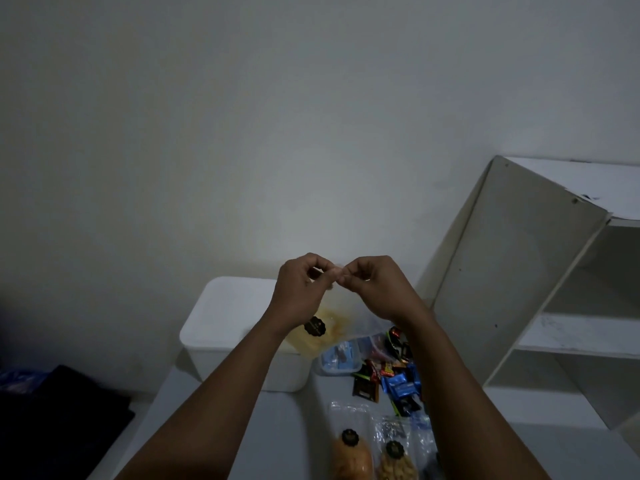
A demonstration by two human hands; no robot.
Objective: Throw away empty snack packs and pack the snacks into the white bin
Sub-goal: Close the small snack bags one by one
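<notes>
My left hand [301, 285] and my right hand [370, 284] are raised side by side and pinch the top edge of a clear snack bag [329, 329] with a dark round label and yellowish contents. The bag hangs over the right end of the white bin [221, 320], which stands at the far end of the table. Small blue, black and red snack packets [391, 375] lie in a heap to the right of the bin. Two clear packs of snacks with dark labels [370, 455] lie at the near edge.
A small blue-lidded container [337, 360] sits beside the bin. A white shelf unit [554, 289] stands on the right against the wall. Dark cloth [59, 420] lies at the lower left beside the grey table [298, 427].
</notes>
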